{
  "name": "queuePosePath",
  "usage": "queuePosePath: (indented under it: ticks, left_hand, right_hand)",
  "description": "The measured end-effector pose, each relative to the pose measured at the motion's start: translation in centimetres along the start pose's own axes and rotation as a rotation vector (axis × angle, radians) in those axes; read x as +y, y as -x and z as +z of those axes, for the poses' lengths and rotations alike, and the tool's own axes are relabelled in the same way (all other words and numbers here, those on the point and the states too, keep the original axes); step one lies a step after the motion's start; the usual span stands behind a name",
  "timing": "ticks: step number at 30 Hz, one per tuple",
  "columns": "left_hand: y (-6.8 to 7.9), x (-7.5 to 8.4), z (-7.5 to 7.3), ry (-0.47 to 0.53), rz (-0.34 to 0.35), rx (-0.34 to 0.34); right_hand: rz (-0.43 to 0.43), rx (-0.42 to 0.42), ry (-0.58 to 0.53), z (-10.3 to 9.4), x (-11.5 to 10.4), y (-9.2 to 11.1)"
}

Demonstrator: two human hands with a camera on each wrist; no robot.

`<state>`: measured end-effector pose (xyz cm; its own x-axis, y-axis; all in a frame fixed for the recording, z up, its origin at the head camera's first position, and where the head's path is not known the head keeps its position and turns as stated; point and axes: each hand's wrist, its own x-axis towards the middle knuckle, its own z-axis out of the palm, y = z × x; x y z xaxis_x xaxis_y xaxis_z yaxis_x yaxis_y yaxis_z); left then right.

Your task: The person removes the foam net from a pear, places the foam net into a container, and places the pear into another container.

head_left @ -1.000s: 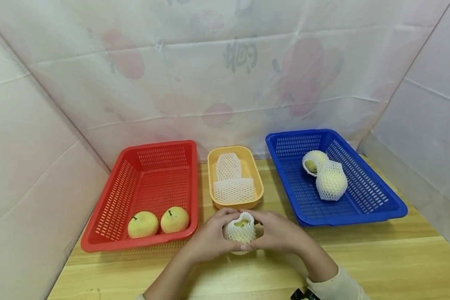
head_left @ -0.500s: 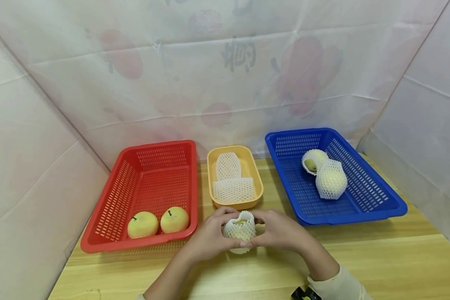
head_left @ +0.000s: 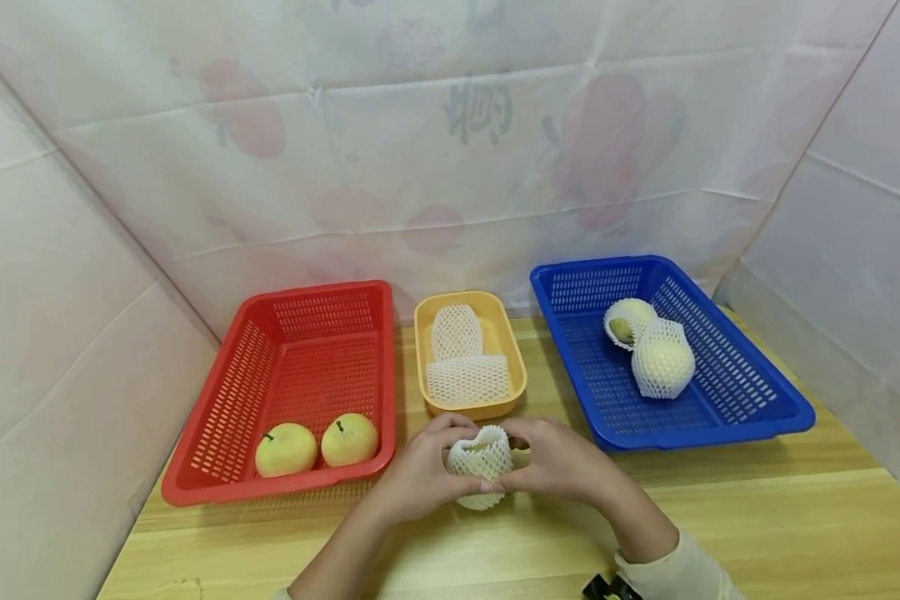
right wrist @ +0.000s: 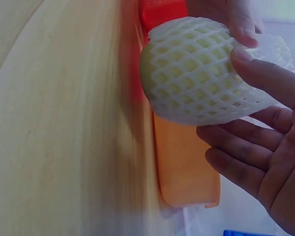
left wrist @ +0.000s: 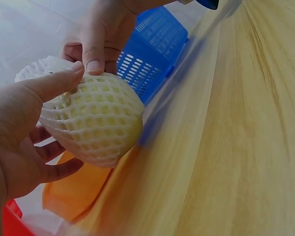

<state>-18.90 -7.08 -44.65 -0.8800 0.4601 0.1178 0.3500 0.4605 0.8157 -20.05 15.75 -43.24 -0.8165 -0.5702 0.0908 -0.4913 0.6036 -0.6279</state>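
Observation:
In the head view a yellow pear in a white foam net (head_left: 482, 461) is held low over the wooden table, at the front middle. My left hand (head_left: 417, 469) grips it from the left, its thumb across the near side. From the other side my right hand (head_left: 561, 463) holds it too, the two thumb tips meeting on the net. The right wrist view shows the netted pear (right wrist: 191, 73) between thumb and fingers, one rounded end bare of net. Loose net bunches past the opposite end in the left wrist view, beside my left hand (left wrist: 19, 132).
At left, a red basket (head_left: 386, 367) holds two bare pears (head_left: 286, 450). An orange tray (head_left: 515, 354) with two flat foam nets (head_left: 468, 380) stands just beyond my hands. The blue basket (head_left: 570, 367) at right contains two netted pears (head_left: 663, 360). White cloth walls (head_left: 330, 167) enclose the table.
The net's upper opening has narrowed over the pear, so less of the fruit shows there. Both hands have kept their hold in nearly the same place.

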Motion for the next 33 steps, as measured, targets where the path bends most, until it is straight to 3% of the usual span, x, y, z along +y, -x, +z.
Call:
queuePosePath:
  ticks: [18,27,33]
  left_hand:
    - [0.0,0.1,0.1,0.004,0.042,0.026]
    - [0.0,0.0,0.1,0.022,0.058,0.044]
    - [0.1,0.2,0.2,0.029,0.047,0.034]
  right_hand:
    - [-0.063,0.034,0.035,0.3,0.0,-0.1]
    - [0.048,-0.027,-0.14,0.8,0.2,-0.1]
    - [0.022,-0.154,-0.24,1.5,0.3,-0.4]
